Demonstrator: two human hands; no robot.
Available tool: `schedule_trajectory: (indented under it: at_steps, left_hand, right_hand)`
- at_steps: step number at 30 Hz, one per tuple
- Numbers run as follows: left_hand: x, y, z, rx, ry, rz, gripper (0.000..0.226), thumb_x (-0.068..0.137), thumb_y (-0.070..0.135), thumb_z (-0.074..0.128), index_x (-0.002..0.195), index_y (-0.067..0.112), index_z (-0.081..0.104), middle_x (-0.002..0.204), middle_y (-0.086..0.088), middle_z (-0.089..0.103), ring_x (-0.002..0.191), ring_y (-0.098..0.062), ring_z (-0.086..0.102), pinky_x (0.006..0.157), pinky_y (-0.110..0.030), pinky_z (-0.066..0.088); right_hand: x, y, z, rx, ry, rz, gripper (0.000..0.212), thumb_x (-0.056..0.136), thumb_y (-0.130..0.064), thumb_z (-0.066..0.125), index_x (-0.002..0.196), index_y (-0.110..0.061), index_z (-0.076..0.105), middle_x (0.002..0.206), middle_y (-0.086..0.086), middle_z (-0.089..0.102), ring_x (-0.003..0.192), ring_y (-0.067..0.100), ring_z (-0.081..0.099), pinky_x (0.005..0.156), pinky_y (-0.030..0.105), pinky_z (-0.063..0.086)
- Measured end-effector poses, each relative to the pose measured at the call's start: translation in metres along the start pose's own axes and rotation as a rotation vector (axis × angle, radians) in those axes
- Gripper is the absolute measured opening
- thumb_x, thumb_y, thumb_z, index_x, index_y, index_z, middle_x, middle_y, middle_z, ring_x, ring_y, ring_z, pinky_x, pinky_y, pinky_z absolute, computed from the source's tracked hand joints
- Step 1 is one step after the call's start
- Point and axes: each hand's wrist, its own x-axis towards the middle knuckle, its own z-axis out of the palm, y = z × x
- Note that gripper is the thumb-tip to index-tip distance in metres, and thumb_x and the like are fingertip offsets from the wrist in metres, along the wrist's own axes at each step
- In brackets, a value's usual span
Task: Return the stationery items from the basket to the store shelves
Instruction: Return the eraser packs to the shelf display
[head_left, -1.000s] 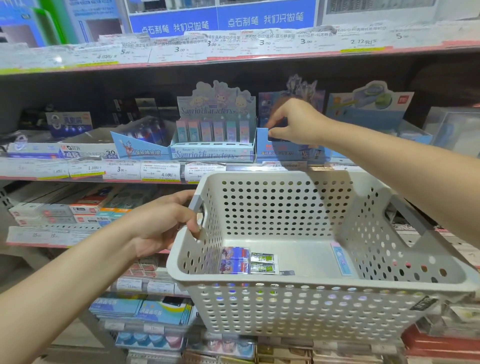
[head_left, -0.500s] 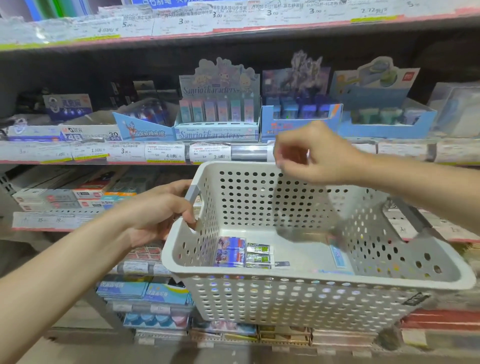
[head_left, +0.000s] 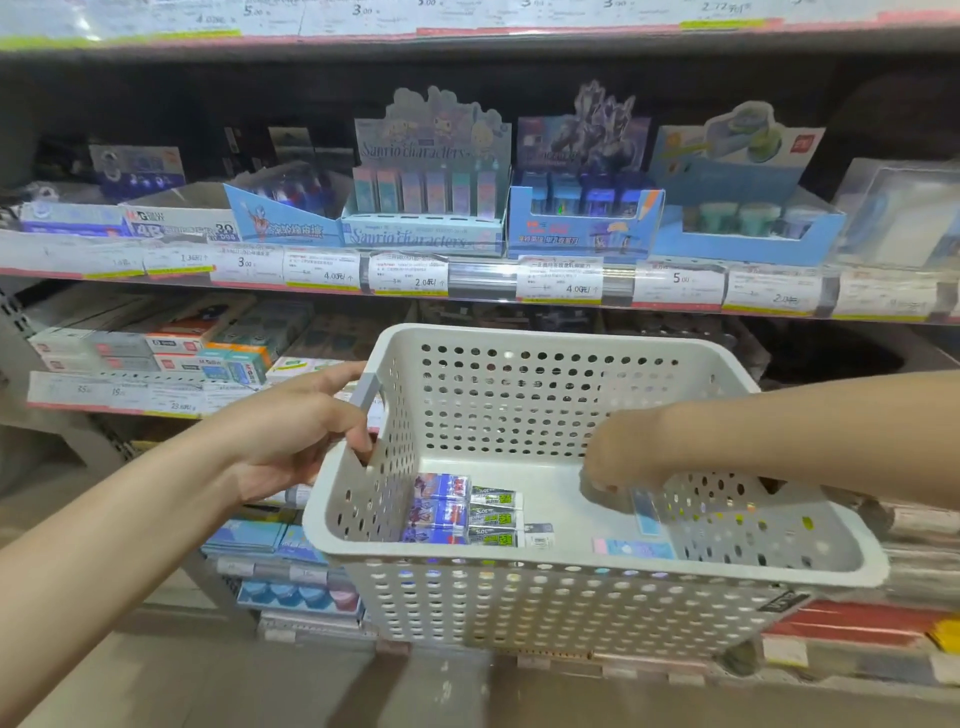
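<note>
Holds the basket (head_left: 587, 569) up before the shelves (head_left: 483, 280) with the left hand (head_left: 291, 441), grip closed around the grey handle (head_left: 366, 395) at the basket's left end. Reaches down inside with the right hand (head_left: 618, 452), grip nearly closed, fingertips pinching the top end of a slim blue packet (head_left: 644, 512) standing tilted near the right wall. Blurred there, so hard to judge the firmness of that pinch.

Leaves three things on the basket floor: a second slim packet (head_left: 631, 548), pink and blue, flat just beside the near wall; a stack of purple-and-green packs (head_left: 460, 512) to the left; a small white box (head_left: 540, 535) touching or just beside that stack.

Risks a slip by pinching only one end of a smooth wrapper. Means a drop back into the basket at best or, once past the rim, down to the floor. Risks tilt as well by carrying the basket from one end only: a dip to the right probably sends the loose packs sliding under the reaching hand or into a corner. Risks snagging the packet on the rim or the wall holes if lifted at a slant.

Risks misfiling too. Looks to belong with the pastel row in the cartoon display box (head_left: 426, 228) on the middle shelf, yet sits close in colour to the darker blue box (head_left: 582, 234) right beside it. Risks toppling that upright row when pushing the packet in.
</note>
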Motion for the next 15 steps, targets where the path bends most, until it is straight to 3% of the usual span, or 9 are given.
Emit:
schedule_trajectory:
  at_steps: [3, 7, 11, 15]
  left_hand:
    - [-0.008, -0.004, 0.004, 0.006, 0.002, -0.022, 0.073, 0.049, -0.004, 0.052, 0.114, 0.028, 0.062, 0.095, -0.028, 0.059, 0.077, -0.033, 0.052, 0.072, -0.041, 0.037]
    - [-0.017, -0.012, 0.01, 0.0, 0.03, -0.023, 0.072, 0.048, -0.003, 0.053, 0.112, 0.028, 0.063, 0.088, -0.024, 0.059, 0.069, -0.029, 0.055, 0.069, -0.036, 0.041]
    - [-0.025, -0.019, 0.009, -0.019, 0.055, -0.036, 0.073, 0.047, -0.003, 0.053, 0.112, 0.029, 0.063, 0.088, -0.02, 0.056, 0.072, -0.03, 0.05, 0.071, -0.039, 0.036]
    - [-0.03, -0.022, 0.006, -0.034, 0.046, -0.028, 0.074, 0.048, -0.003, 0.053, 0.115, 0.028, 0.062, 0.09, -0.019, 0.054, 0.072, -0.029, 0.048, 0.069, -0.036, 0.037]
  right_hand:
    - [-0.003, -0.002, 0.005, -0.005, -0.061, -0.076, 0.032, 0.083, -0.016, 0.067, 0.114, -0.017, 0.058, 0.111, 0.004, 0.064, 0.099, 0.028, 0.059, 0.074, 0.032, 0.044]
    - [-0.009, -0.01, 0.008, -0.021, -0.076, -0.113, 0.026, 0.082, -0.02, 0.069, 0.107, -0.021, 0.061, 0.079, -0.006, 0.057, 0.081, 0.023, 0.054, 0.067, 0.027, 0.039]
    - [-0.008, -0.017, 0.013, -0.099, -0.075, -0.111, 0.023, 0.084, -0.007, 0.059, 0.1, -0.025, 0.064, 0.103, 0.002, 0.067, 0.081, 0.024, 0.055, 0.069, 0.027, 0.041]
    - [-0.005, -0.019, 0.01, -0.117, -0.179, -0.068, 0.029, 0.081, -0.008, 0.061, 0.102, -0.025, 0.068, 0.108, 0.001, 0.068, 0.09, 0.024, 0.062, 0.081, 0.03, 0.051]
